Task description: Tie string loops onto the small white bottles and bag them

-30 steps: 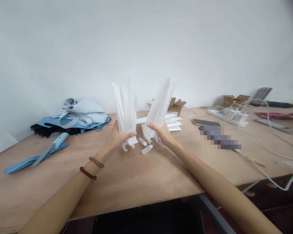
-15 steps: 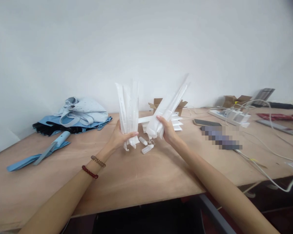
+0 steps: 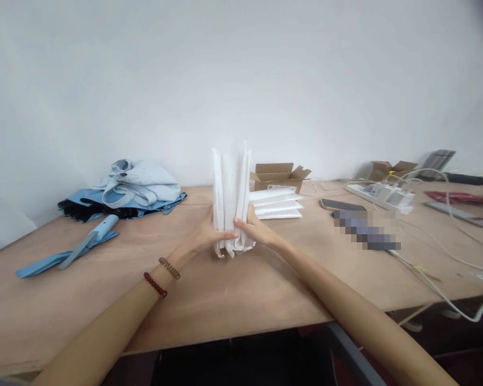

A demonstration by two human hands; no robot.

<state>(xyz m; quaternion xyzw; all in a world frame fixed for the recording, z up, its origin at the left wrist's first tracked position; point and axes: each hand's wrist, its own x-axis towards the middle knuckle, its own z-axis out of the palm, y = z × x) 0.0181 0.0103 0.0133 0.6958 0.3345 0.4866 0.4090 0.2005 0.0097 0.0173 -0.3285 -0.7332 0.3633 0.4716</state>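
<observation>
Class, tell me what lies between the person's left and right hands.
In the head view, a bundle of slim white packets, held upright, fills the stretch between the left hand and the right hand.

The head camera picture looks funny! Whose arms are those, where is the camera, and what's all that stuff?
There is no machine here, just a person. The camera sits on their head, looking forward and down, so you see the left hand and right hand almost as they do. The hands press a bundle of white packets between them, one from each side. I can't see what is inside.

On the wooden table behind lie more white packets, with an open cardboard box behind those. To the left is something like a blue umbrella, with a pale cloth bag on top. To the right is a white power strip with cables. One thing is blurred into squares, so I can't name it.
</observation>
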